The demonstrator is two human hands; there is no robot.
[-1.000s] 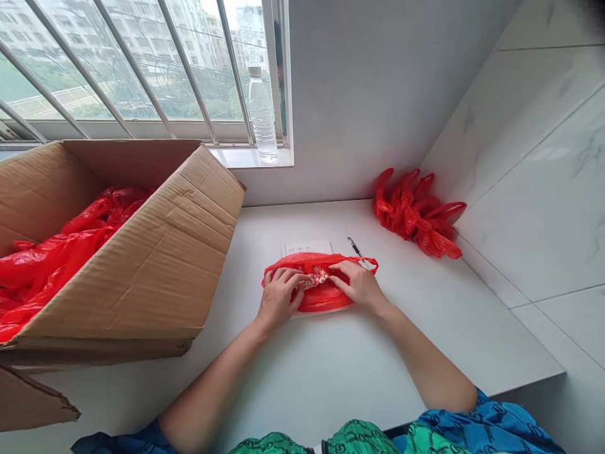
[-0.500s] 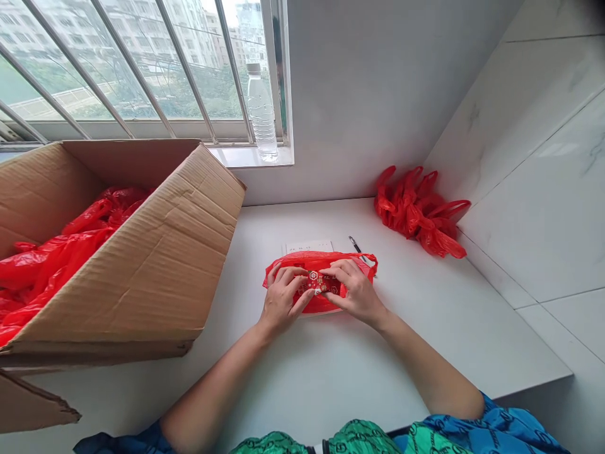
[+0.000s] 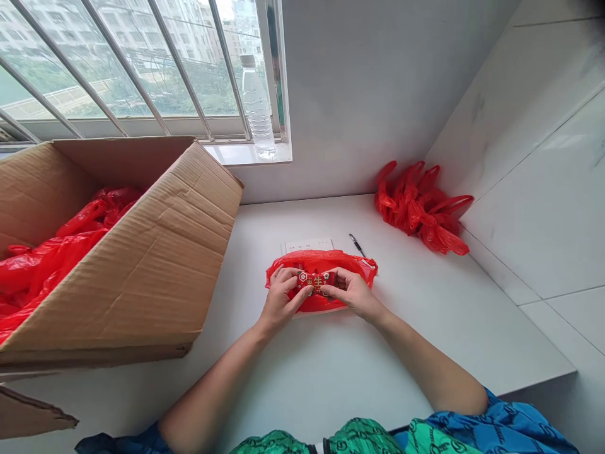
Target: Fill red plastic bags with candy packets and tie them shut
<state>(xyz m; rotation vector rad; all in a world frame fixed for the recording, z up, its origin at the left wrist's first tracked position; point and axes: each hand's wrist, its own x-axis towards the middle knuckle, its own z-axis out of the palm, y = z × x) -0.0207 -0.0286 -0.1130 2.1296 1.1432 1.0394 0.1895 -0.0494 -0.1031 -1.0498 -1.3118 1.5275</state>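
Note:
A red plastic bag (image 3: 352, 263) lies flat on the white counter (image 3: 331, 372), on top of a white sheet of paper (image 3: 308, 244). My left hand (image 3: 281, 299) and my right hand (image 3: 355, 294) meet over the bag's middle. Both pinch a small red patterned packet (image 3: 316, 280) by its two ends, fingers closed on it. The packet sits just above the bag.
A big open cardboard box (image 3: 142, 265) holding red plastic bags (image 3: 57, 252) stands at the left. A heap of red bags (image 3: 420, 211) lies in the far right corner. A pen (image 3: 356, 244) lies behind the bag. A water bottle (image 3: 258, 104) stands on the windowsill.
The small patterned packet has come up out of the bag's folds; both hands drew together and now pinch it by its ends. The bag's handle has flattened.

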